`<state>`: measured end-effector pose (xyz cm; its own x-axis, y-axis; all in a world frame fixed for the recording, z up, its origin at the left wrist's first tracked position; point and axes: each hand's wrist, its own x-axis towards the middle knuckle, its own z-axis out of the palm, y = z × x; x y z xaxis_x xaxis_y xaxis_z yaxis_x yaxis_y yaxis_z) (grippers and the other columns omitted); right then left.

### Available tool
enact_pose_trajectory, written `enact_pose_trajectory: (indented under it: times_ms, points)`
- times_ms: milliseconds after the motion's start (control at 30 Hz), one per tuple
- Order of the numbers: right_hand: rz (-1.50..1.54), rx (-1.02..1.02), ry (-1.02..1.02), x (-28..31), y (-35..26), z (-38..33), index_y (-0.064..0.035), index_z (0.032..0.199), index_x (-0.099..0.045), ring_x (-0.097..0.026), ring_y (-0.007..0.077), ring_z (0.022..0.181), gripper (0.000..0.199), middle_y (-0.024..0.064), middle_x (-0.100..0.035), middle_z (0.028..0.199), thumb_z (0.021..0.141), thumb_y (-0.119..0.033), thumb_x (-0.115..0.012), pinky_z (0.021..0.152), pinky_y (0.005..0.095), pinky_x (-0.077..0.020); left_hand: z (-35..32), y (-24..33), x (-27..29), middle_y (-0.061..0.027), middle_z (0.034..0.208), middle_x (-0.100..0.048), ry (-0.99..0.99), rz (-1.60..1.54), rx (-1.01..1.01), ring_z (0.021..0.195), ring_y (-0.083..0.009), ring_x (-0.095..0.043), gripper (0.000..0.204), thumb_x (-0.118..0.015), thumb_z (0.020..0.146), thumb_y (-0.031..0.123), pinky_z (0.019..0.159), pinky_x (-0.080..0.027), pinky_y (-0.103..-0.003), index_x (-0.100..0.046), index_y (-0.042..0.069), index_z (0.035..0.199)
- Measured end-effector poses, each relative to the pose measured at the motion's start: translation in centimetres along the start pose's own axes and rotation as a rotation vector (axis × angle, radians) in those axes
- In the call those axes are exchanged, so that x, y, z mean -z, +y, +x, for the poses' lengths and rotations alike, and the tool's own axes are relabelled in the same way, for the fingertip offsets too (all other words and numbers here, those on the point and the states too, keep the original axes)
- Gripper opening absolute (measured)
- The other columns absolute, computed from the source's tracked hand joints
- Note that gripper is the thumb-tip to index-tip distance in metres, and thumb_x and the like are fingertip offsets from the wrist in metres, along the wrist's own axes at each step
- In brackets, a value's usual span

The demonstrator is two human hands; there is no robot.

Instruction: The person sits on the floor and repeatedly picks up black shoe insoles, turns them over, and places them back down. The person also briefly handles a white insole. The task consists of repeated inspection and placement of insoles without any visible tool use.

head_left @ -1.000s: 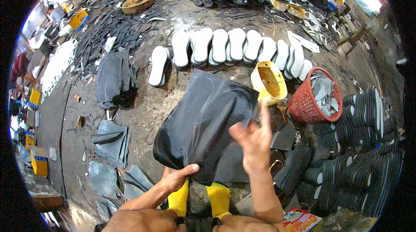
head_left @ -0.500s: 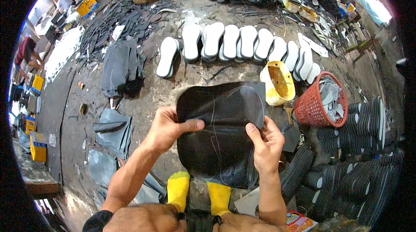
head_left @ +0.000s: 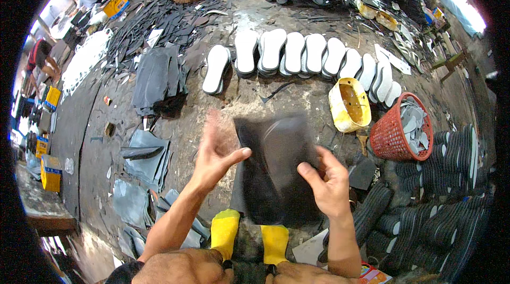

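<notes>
A black rubber sheet (head_left: 276, 178), blurred by motion, hangs in front of me above my yellow socks (head_left: 225, 231). A pale curved line runs over its upper part. My right hand (head_left: 330, 186) pinches its right edge, thumb on the near face and fingers behind. At the left edge, my left hand (head_left: 213, 159) has its fingers spread and smeared, the thumb pointing at the sheet; it does not grip it. Beyond the sheet stands a curved row of white-topped, sole-shaped stacks (head_left: 245, 53).
A yellow tub (head_left: 359, 117) of amber liquid and a red basket (head_left: 390, 132) of grey scraps stand right. Striped dark sole stacks (head_left: 451, 220) fill the near right. Dark sheets (head_left: 156, 79) and grey sheets (head_left: 146, 156) lie left. Scraps (head_left: 159, 24) cover the far floor.
My left hand has let go of the sheet, and its fingers have opened upward. The sheet looks narrower and has shifted, still in my right hand. The whole view has shifted slightly.
</notes>
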<state>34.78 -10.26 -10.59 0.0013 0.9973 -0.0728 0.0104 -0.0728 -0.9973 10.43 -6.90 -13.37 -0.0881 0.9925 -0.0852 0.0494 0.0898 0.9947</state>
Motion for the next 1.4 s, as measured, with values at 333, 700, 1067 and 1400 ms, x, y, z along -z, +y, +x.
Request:
enact_pose_trajectory:
  times_ms: [333,700,1067,1400]
  points:
    - [-0.357,0.147,-0.294,0.3,-0.7,1.2,-0.0025,0.105,-0.078,-0.075,0.0172,0.086,0.022,0.0151,-0.077,0.097,0.088,-0.017,-0.079,0.077,0.0294,-0.0571,-0.9,2.3,0.1,-0.0024,0.092,-0.076,-0.523,0.123,0.209,0.084,-0.0063,-0.065,0.029,-0.083,0.087,0.020,0.078,-0.053,-0.024,-0.078,0.004,0.111]
    - [-1.056,0.398,-0.459,-8.5,17.9,1.9,-0.0082,0.143,-0.057,-0.040,0.0315,0.145,0.051,0.0092,-0.053,0.151,0.100,-0.037,-0.053,0.119,0.0514,-0.0285,-7.6,-18.6,-0.6,-0.0243,0.151,-0.046,-0.434,1.134,-0.547,0.147,-0.0417,-0.034,0.072,-0.073,0.083,0.025,0.125,-0.019,-0.053,-0.049,0.001,0.146]
    - [-1.317,0.238,-0.222,4.4,25.0,4.3,-0.0195,0.157,-0.039,-0.025,0.0305,0.153,0.064,0.0037,-0.032,0.165,0.102,-0.052,-0.046,0.124,0.0622,-0.0072,-8.1,-19.0,-0.7,-0.0069,0.158,-0.045,-0.651,1.196,-0.362,0.150,-0.0225,-0.035,0.071,-0.054,0.099,0.055,0.124,-0.011,-0.060,-0.047,0.008,0.150]
    - [-0.383,-0.441,0.146,10.6,23.4,2.1,0.0048,0.128,-0.065,-0.068,0.0208,0.103,0.048,0.0149,-0.073,0.114,0.092,-0.024,-0.076,0.096,0.0332,-0.0504,-8.8,-20.3,-1.0,-0.0111,0.151,-0.053,-0.461,0.901,-0.346,0.145,-0.0263,-0.042,0.053,-0.057,0.101,0.041,0.124,-0.015,-0.057,-0.057,0.006,0.141]
